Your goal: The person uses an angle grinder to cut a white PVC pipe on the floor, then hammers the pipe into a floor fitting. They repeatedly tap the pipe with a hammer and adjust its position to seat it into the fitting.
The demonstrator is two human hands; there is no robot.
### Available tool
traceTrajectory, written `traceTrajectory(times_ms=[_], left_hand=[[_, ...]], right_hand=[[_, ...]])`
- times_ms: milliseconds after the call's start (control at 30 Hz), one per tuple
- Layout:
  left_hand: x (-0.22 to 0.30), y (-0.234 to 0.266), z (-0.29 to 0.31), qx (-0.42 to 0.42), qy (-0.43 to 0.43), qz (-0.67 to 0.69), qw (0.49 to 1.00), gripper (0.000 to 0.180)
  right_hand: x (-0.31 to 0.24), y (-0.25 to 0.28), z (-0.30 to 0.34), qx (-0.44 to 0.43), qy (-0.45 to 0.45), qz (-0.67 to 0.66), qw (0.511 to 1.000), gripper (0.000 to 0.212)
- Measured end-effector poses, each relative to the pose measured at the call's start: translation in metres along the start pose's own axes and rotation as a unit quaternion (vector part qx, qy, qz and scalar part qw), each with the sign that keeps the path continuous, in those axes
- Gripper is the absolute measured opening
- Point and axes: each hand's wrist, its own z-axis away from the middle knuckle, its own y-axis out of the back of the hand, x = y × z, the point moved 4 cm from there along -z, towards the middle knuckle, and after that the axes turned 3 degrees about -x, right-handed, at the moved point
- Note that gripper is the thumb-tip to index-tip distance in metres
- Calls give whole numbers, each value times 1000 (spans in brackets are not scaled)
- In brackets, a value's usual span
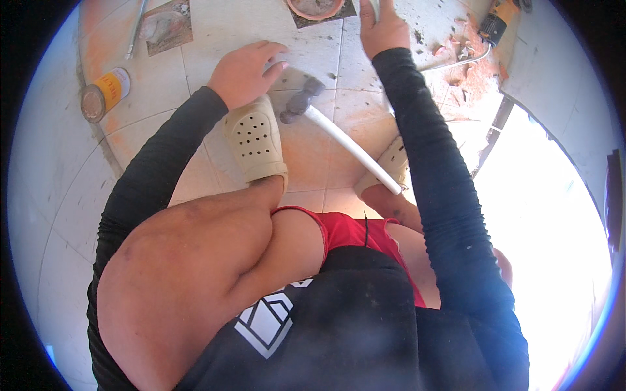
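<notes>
My left hand hovers over the tiles just beyond my left clog, thumb apart from the fingers and nothing in it. My right hand is at the top edge, its fingers partly cut off. They close round a pale, slim thing that I cannot make out. Between my feet lies a hammer with a white handle and a dark metal head, its handle end towards my right foot. Ahead, between the hands, a round terracotta-coloured rim sits in a square opening cut in the floor tiles.
A can with a yellow label lies on its side at the left. Near it are a square floor cutout and a thin metal rod. At the right are a yellow-and-black power tool, its cord and reddish rubble.
</notes>
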Motion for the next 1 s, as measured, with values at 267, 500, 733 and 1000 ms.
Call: traceTrajectory(times_ms=[267, 500, 733, 1000], left_hand=[[0, -2, -12, 42, -67, -7, 997, 33], [10, 2, -27, 17, -43, 2, 999, 30], [19, 10, -33, 34, -61, 8, 998, 28], [17, 4, -24, 27, -56, -10, 998, 29]], right_hand=[[-15, -27, 14, 102, 35, -54, 993, 53], [-22, 15, -43, 0, 143, 38, 989, 47], [-34, 8, -121, -234, 170, 243, 926, 52], [-46, -2, -139, -285, 181, 305, 890, 53]])
